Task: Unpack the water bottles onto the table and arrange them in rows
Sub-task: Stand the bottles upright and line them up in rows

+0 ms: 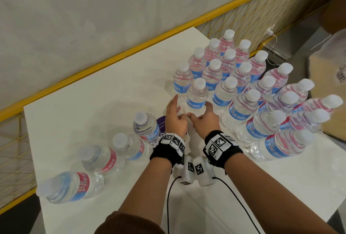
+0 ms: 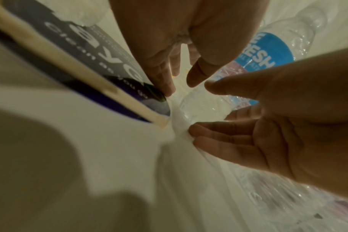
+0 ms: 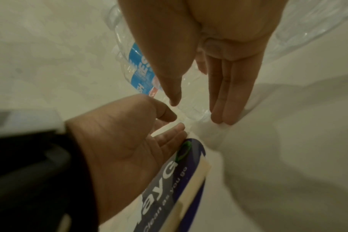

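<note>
Several clear water bottles with blue and red labels stand in rows (image 1: pixel 243 76) on the right half of the white table (image 1: pixel 93 102). One bottle (image 1: pixel 197 95) stands alone at the front left of that block. My left hand (image 1: pixel 176 115) and right hand (image 1: pixel 204 121) lie low on either side of its base, fingers straight and holding nothing. Contact with it cannot be told. In the left wrist view the bottle's base (image 2: pixel 201 108) sits between the left fingers (image 2: pixel 163 75) and the right hand (image 2: pixel 268 122). The right wrist view shows a labelled bottle (image 3: pixel 141 69) past my right thumb.
Another line of bottles (image 1: pixel 129 145) runs along the table's left side toward the near corner. A purple printed sticker (image 1: pixel 161 123) lies under my left wrist. A yellow mesh railing (image 1: pixel 131 50) borders the table's far edge. A cardboard box (image 1: pixel 327 93) stands at right.
</note>
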Demonstrator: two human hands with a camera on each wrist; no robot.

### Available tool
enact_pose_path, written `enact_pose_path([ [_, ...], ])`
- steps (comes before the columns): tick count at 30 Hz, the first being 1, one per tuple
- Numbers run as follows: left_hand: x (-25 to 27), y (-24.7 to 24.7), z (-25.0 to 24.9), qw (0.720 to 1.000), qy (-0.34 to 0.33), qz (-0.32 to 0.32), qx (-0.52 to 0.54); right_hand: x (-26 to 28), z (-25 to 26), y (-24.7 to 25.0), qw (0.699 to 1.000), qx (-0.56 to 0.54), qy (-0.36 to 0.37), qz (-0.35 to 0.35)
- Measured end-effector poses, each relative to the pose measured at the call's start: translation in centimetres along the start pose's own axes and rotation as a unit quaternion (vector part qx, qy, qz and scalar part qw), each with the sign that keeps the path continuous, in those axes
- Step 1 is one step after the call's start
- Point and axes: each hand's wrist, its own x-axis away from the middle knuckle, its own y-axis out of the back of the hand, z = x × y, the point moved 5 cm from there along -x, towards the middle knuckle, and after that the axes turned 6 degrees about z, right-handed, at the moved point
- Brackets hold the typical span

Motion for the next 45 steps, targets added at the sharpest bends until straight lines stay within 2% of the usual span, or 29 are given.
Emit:
enact_pose_path([
  [13,-0.8,-0.1,-0.3,1.0,0.013,0.018,0.009,-1.3,0.0,-1.0,1.0,0.022,0.011,-0.012],
  [19,-1.1,-0.1,-0.4,0.999,0.01,0.029,-0.013,-2.6,-0.6,-1.2,0.999,0.027,-0.026,-0.006],
  [24,-0.2,-0.1,-0.2,1.0,-0.005,-0.001,0.0,-1.6,-0.6,-0.7,0.999,0.02,-0.036,0.026],
  [29,-0.2,-0.5,-0.3,1.0,0.016,0.018,0.01,0.0,-2.1,-0.2,0.998,0.004,0.007,0.063],
  [33,-0.3,-0.7,-0.9,1.0,0.005,0.005,-0.011,0.6,-1.8,0.3,0.997,0.012,0.02,0.079],
  [39,0.6,-0.9,-1.3,0.999,0.024,0.029,-0.026,1.0,-1.8,0.4,0.995,0.038,0.005,0.097],
  [42,2.0,-0.3,-2.5,0.999,0.007,0.029,-0.045,2.2,-1.8,0.6,0.991,0.073,-0.005,0.114],
  [45,4.1,1.6,-4.7,0.998,-0.041,-0.01,-0.05,4.4,-0.2,0.4,0.98,0.11,0.023,0.164],
])
